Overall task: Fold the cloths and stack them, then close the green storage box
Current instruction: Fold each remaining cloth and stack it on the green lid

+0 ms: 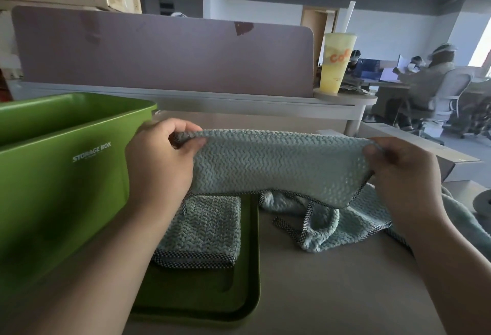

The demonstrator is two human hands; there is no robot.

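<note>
Two-handed pinch on teal cloth (279,164): left hand (162,159) at top left corner, right hand (398,172) at top right, above crumpled cloth (326,225) on table (332,294); folded cloth (204,228) on green lid (202,297) beside open green storage box (61,175).

The left hand (159,159) and the right hand (401,175) are held raised, level and well apart, each pinched on a top corner of the cloth (279,167).

Bare beige bench (332,294) lies open front-right. A tall green plastic storage box (61,175) walls the left, crumpled pale-teal cloths (326,223) clutter the middle, a mauve divider panel (164,52) closes the back.
</note>
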